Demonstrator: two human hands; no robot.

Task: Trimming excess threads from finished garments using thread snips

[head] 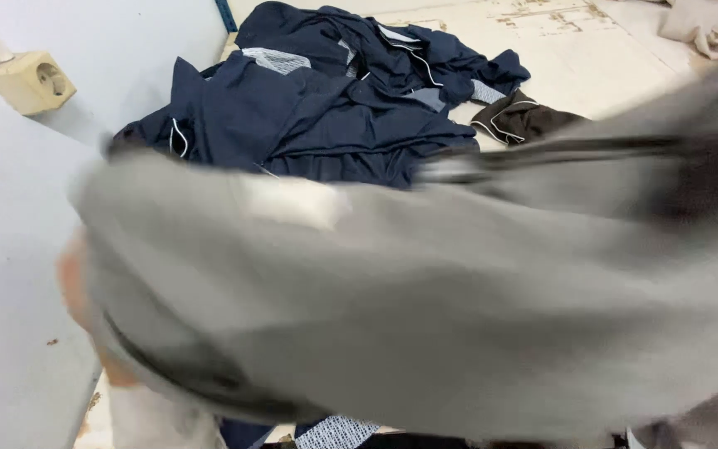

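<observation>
White wall (10,249), one grey garment (425,333), navy clothes pile (326,108)

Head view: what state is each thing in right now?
grey garment: spread wide close to the camera, motion-blurred
left hand: at the garment's left edge, mostly hidden and blurred
navy garments: crumpled in a heap
dark brown garment: crumpled beside the heap
beige cloth: bunched, top right
wall socket: nothing plugged in

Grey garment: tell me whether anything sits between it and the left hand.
Nothing visible does. The left hand shows at the blurred grey garment's left edge, apparently touching it directly; the grip itself is hidden. The navy clothes pile lies beyond.
</observation>
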